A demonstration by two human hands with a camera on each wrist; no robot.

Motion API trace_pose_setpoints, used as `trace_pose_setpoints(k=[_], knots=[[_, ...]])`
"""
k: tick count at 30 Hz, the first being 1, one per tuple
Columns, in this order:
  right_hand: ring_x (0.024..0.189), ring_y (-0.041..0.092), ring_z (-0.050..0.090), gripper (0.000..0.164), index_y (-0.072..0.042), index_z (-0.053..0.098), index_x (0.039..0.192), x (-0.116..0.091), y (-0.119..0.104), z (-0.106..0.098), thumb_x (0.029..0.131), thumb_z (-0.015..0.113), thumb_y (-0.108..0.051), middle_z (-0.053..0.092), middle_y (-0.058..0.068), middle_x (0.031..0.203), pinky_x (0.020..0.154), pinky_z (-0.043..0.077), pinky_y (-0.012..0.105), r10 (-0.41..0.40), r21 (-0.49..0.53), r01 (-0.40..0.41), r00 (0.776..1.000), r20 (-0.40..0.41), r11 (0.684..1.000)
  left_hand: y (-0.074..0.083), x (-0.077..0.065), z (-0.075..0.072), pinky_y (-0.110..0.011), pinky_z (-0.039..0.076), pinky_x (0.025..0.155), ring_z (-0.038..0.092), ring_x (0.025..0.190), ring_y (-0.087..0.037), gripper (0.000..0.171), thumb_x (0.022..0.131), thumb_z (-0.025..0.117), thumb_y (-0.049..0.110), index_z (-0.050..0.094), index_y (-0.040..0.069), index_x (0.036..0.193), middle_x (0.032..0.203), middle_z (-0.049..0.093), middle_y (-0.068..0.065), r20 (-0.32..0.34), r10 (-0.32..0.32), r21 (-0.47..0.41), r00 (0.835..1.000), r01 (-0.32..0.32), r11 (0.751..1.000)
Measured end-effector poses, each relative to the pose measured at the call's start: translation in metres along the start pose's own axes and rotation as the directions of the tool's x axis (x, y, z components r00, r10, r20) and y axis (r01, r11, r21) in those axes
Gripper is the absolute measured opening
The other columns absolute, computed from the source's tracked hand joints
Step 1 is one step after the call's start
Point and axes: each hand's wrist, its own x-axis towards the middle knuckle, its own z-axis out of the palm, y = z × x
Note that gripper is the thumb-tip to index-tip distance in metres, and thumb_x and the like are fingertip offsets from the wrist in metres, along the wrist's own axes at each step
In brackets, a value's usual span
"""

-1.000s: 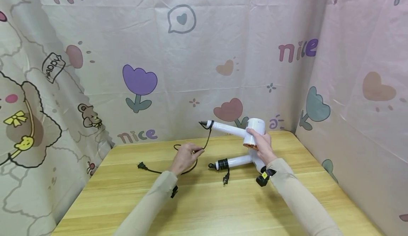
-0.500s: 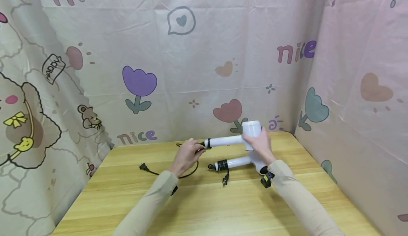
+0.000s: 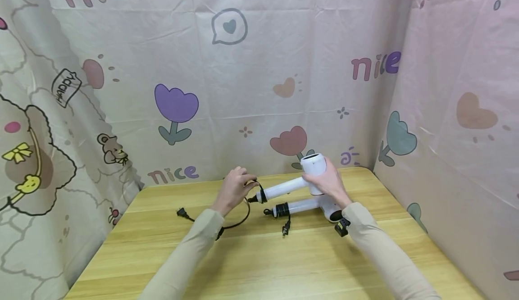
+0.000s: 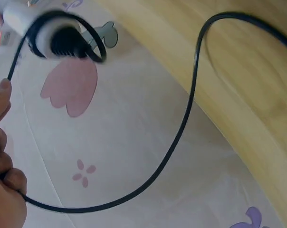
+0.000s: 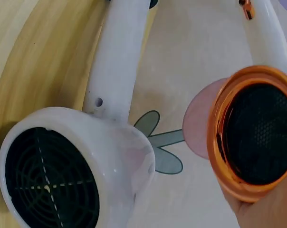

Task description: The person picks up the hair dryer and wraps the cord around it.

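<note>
My right hand [image 3: 330,180] grips the barrel of a white hair dryer [image 3: 285,188], raised over the table with its handle pointing left and slightly down. In the right wrist view, its orange-rimmed end [image 5: 253,187] faces the camera. A black power cord [image 4: 169,154] loops round the handle's tip. My left hand [image 3: 235,192] pinches this cord just left of the tip, and the rest hangs down in a curve. The cord's plug [image 3: 182,212] lies on the table at the left. Part of the right hand is outside its wrist view.
Just below lies a second white hair dryer [image 3: 304,205], its black cord [image 3: 281,209] wound round the handle and its plug [image 3: 285,229] on the wooden table [image 3: 259,264]. A printed curtain [image 3: 243,88] hangs close behind and at both sides.
The held dryer's handle has swung from tilting up to tilting down, bringing its tip lower and nearer the second dryer. My left hand has risen slightly with the cord.
</note>
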Motion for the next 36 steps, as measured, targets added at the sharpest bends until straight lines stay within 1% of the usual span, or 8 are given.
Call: trace_pose_setpoints(k=[3,8,16,20,23,26,29,36], knots=[[0.092,0.031,0.064,0.097,-0.013,0.032,0.15,0.001,0.003,-0.003,0.071,0.084,-0.041,0.062,0.016,0.111,0.068,0.057,0.037,0.001,0.026,-0.002,1.0,0.024,1.0,-0.004,0.006,-0.001,-0.021,0.039,0.059,0.044,0.065,-0.009,0.014,0.078,0.082,0.013,0.079,0.007,0.09,0.069,0.058,0.002,-0.014,-0.068,-0.103,0.998,0.067,0.992],[0.092,0.033,0.065,0.096,-0.012,0.032,0.149,0.001,0.007,-0.005,0.073,0.084,-0.04,0.062,0.018,0.112,0.066,0.058,0.036,-0.004,0.055,0.001,0.999,0.054,0.999,-0.011,0.013,-0.001,-0.019,0.042,0.053,0.05,0.063,-0.009,0.015,0.078,0.081,0.009,0.078,0.005,0.092,0.076,0.067,-0.003,0.009,-0.196,-0.246,0.981,0.192,0.95],[0.094,0.034,0.063,0.092,-0.012,0.034,0.148,0.003,0.01,-0.007,0.074,0.084,-0.034,0.06,0.019,0.114,0.067,0.058,0.037,-0.026,0.094,0.018,0.996,0.089,0.995,-0.028,0.011,-0.002,-0.019,0.039,0.05,0.049,0.06,-0.013,0.017,0.085,0.076,0.012,0.077,0.004,0.1,0.08,0.067,-0.006,0.069,-0.38,-0.32,0.922,0.381,0.867],[0.095,0.033,0.063,0.091,-0.011,0.034,0.148,0.004,0.01,-0.008,0.075,0.084,-0.034,0.06,0.02,0.115,0.068,0.058,0.037,-0.025,0.093,0.015,0.995,0.101,0.996,-0.039,0.008,-0.003,-0.018,0.043,0.054,0.053,0.065,-0.014,0.017,0.086,0.075,0.013,0.077,0.003,0.101,0.085,0.069,-0.01,0.034,-0.463,-0.379,0.886,0.44,0.814],[0.096,0.033,0.063,0.09,-0.012,0.035,0.148,0.003,0.01,-0.008,0.076,0.083,-0.034,0.06,0.02,0.116,0.069,0.058,0.037,-0.014,0.107,0.003,0.994,0.104,0.994,-0.044,0.006,-0.001,-0.018,0.046,0.056,0.056,0.069,-0.015,0.017,0.086,0.076,0.012,0.076,0.003,0.1,0.088,0.07,-0.011,0.014,-0.501,-0.401,0.866,0.463,0.79],[0.096,0.033,0.062,0.087,-0.012,0.036,0.148,0.003,0.01,-0.009,0.077,0.082,-0.032,0.059,0.02,0.117,0.071,0.057,0.038,-0.005,0.15,-0.012,0.994,0.112,0.989,-0.047,0.005,0.002,-0.019,0.047,0.056,0.059,0.071,-0.017,0.018,0.086,0.076,0.015,0.076,0.002,0.099,0.088,0.071,-0.011,0.014,-0.511,-0.376,0.86,0.478,0.794],[0.095,0.032,0.062,0.08,-0.013,0.038,0.144,0.003,0.013,-0.007,0.078,0.081,-0.029,0.057,0.021,0.117,0.07,0.058,0.04,0.012,0.229,-0.044,0.99,0.141,0.973,-0.048,0.002,0.008,-0.02,0.049,0.058,0.061,0.071,-0.017,0.017,0.086,0.076,0.018,0.077,0.005,0.098,0.089,0.072,-0.008,0.018,-0.505,-0.325,0.863,0.482,0.813],[0.089,0.026,0.063,0.072,-0.005,0.038,0.141,0.004,0.019,-0.003,0.086,0.075,-0.031,0.054,0.024,0.118,0.071,0.059,0.04,0.066,0.339,-0.123,0.982,0.175,0.933,-0.046,-0.003,0.019,-0.026,0.054,0.06,0.066,0.071,-0.016,0.01,0.085,0.077,0.015,0.079,0.008,0.093,0.086,0.074,-0.006,0.018,-0.443,-0.242,0.896,0.434,0.868]])
